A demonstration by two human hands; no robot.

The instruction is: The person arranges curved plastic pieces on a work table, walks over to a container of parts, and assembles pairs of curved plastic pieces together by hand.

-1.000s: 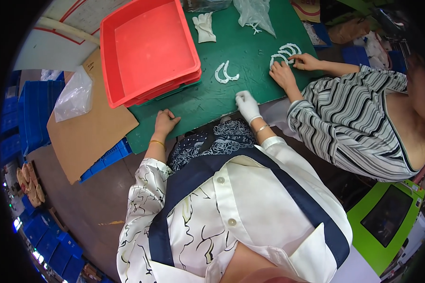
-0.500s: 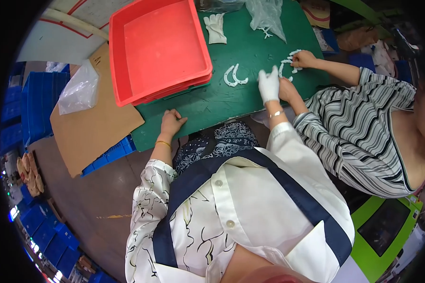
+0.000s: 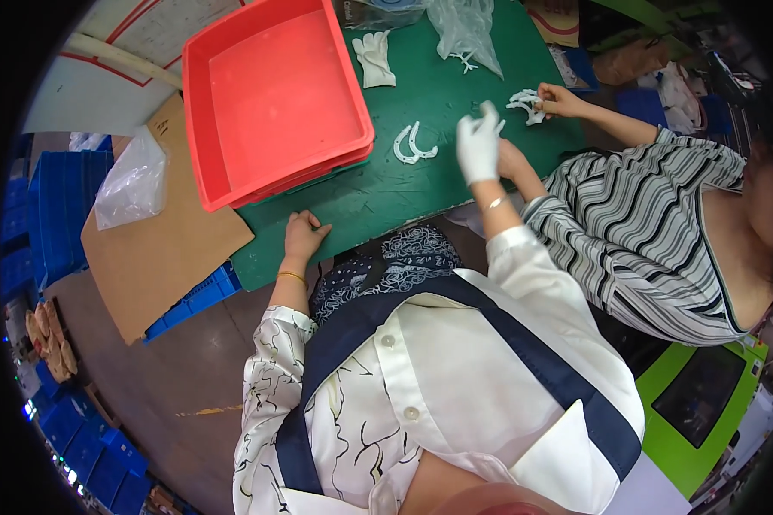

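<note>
My left hand (image 3: pixel 303 237) is bare and rests at the near edge of the green table, fingers curled, with nothing visible in it. My right hand (image 3: pixel 478 150) wears a white glove and hovers over the table, one finger raised apart from the others; I see nothing held. To its left lie two white U-shaped plastic parts (image 3: pixel 413 148), one beside the other. A co-worker's far hand (image 3: pixel 560 101) holds more white curved parts (image 3: pixel 524 105). The co-worker's near hand (image 3: pixel 514 161) is partly hidden behind my gloved hand.
Stacked red trays (image 3: pixel 275 103) stand on the green table (image 3: pixel 352 202) at the left. A white glove (image 3: pixel 374 60) and a clear plastic bag (image 3: pixel 465 33) lie farther back. Cardboard (image 3: pixel 159 266) covers a blue crate at the left. The co-worker sits close at the right.
My gloved right hand has moved slightly away from the co-worker's parts, its fingers changing pose. The co-worker's white parts are now gathered at the far hand. My left hand stays at the table edge.
</note>
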